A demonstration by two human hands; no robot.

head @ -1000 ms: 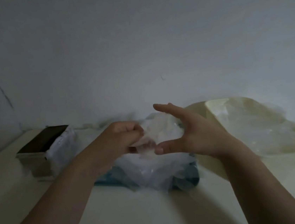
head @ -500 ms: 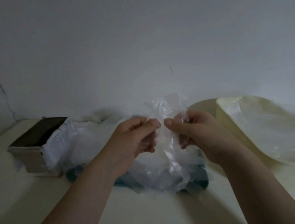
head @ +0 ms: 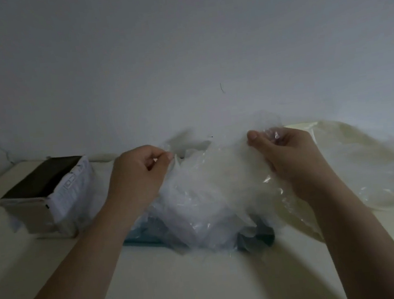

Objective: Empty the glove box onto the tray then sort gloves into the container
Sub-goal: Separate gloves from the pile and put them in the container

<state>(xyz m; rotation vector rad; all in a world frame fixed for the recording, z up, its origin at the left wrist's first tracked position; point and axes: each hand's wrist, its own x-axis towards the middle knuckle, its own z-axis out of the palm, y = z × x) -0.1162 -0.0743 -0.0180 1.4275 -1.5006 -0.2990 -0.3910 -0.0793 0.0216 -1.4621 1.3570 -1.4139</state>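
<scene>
A clear plastic glove [head: 219,164] is stretched between my two hands above a heap of clear gloves [head: 198,213]. The heap covers a teal tray [head: 255,237], of which only the front edge shows. My left hand [head: 142,172] pinches the glove's left edge. Its right edge is pinched by my right hand [head: 287,153]. The glove box [head: 49,195] stands at the left with its dark opening facing up. At the right sits a pale yellow container [head: 376,178] with clear gloves lying in it.
Everything rests on a pale tabletop [head: 194,285] that meets a grey wall [head: 180,53] close behind. Bare table surface shows in front of the tray between my forearms.
My hands came together on one glove above the heap, then pulled apart sideways, spreading it wide between them.
</scene>
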